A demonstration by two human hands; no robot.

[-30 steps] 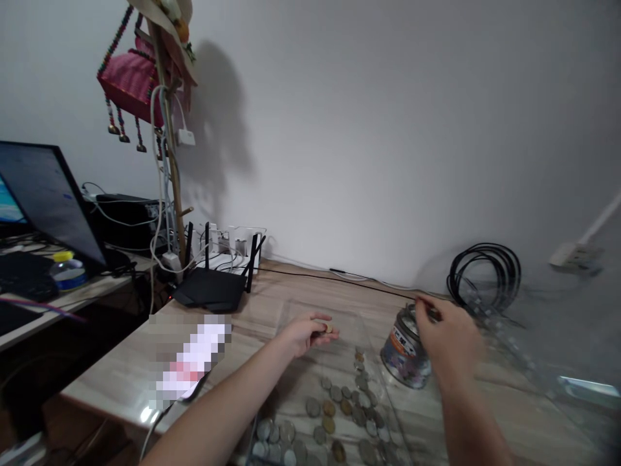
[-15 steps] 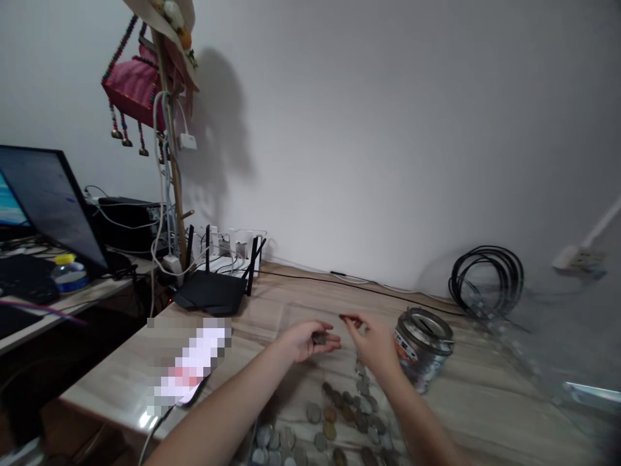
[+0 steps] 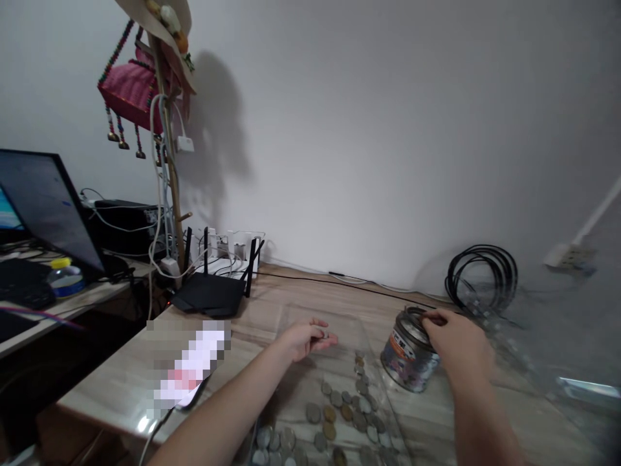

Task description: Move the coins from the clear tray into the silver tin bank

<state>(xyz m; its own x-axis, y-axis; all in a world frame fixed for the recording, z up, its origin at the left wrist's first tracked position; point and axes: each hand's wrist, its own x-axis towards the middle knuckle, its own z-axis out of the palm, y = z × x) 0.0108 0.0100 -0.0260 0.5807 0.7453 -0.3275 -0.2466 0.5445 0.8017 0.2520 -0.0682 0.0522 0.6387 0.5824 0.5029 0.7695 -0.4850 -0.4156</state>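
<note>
My left hand [image 3: 305, 339] hovers palm up over a clear plastic tray [image 3: 310, 323], fingers curled round a few coins [image 3: 324, 335]. My right hand [image 3: 456, 342] is at the top of a tilted metal coin tin [image 3: 406, 353], fingertips pinched at its slotted lid; whatever they hold is too small to make out. Several loose coins [image 3: 339, 414] lie spread on the tray near me.
A black router [image 3: 211, 292] and a power strip [image 3: 233, 246] stand at the back left of the wooden table [image 3: 121, 369]. A coil of black cable [image 3: 482, 275] leans on the wall at right. A monitor [image 3: 43, 207] and bottle [image 3: 65, 275] are on the desk at left.
My right hand went from the tin to my left hand, pinched something there, then returned to the top of the tin. My left hand stayed in place.
</note>
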